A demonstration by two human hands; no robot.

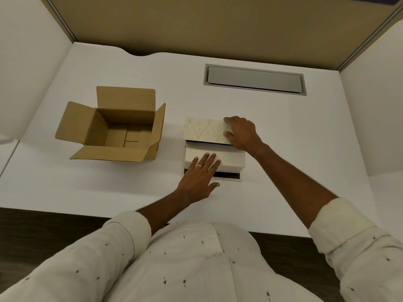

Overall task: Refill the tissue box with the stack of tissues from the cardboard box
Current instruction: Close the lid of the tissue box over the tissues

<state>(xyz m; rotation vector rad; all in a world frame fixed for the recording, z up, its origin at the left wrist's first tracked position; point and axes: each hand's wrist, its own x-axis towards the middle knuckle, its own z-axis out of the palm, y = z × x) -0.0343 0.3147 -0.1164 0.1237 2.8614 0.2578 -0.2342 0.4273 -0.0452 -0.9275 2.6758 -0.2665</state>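
Observation:
The tissue box [237,176] lies on the white desk, its pale patterned lid [205,131] raised at the far side. A white stack of tissues [231,156] sits inside it, its near end riding above the box's front edge. My left hand [199,176] lies flat with spread fingers on the near left part of the stack. My right hand [243,132] grips the right edge of the lid, thumb underneath. The brown cardboard box [115,125] stands open to the left with nothing inside.
A grey cable hatch [254,79] is set into the desk [283,182] behind the tissue box. White partition walls close in the desk left and right, a tan panel at the back. The desk's front edge runs just before my body.

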